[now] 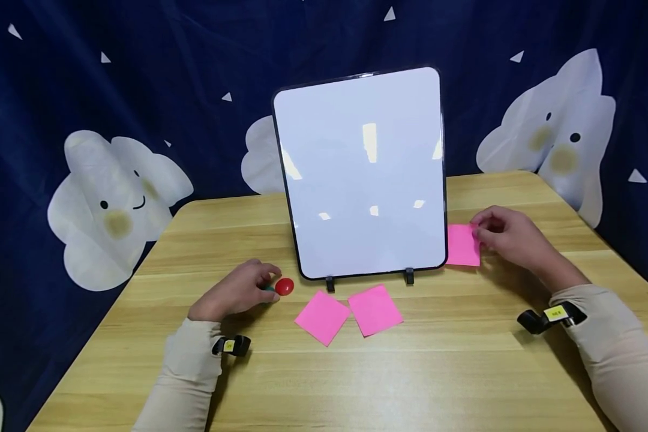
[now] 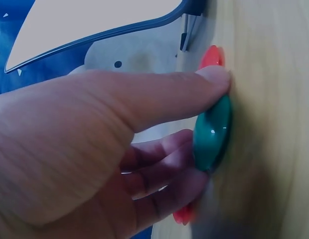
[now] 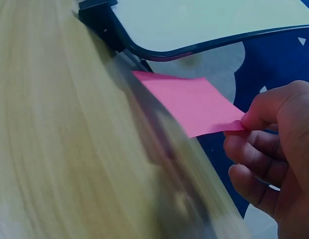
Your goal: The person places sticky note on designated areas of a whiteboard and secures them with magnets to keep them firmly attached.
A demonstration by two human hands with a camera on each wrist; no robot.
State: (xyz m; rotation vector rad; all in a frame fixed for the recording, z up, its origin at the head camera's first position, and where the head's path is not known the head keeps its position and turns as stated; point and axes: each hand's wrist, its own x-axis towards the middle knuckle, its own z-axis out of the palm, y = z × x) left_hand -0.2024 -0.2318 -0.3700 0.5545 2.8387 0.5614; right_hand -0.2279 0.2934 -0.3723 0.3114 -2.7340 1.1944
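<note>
My left hand is low over the table, left of the whiteboard. Its thumb and fingers pinch a glossy green round magnet at the edges. Just beyond the fingertips lies a red round magnet; in the left wrist view, red parts show past the thumb and below the fingers. Over at the board's lower right, my right hand pinches a pink sticky note by one edge between thumb and fingers. The note is raised off the table in the right wrist view.
Two more pink sticky notes, one to the left and one to the right, lie before the board. Small black feet hold the whiteboard upright on the wooden table. A dark blue cloud-patterned curtain hangs behind.
</note>
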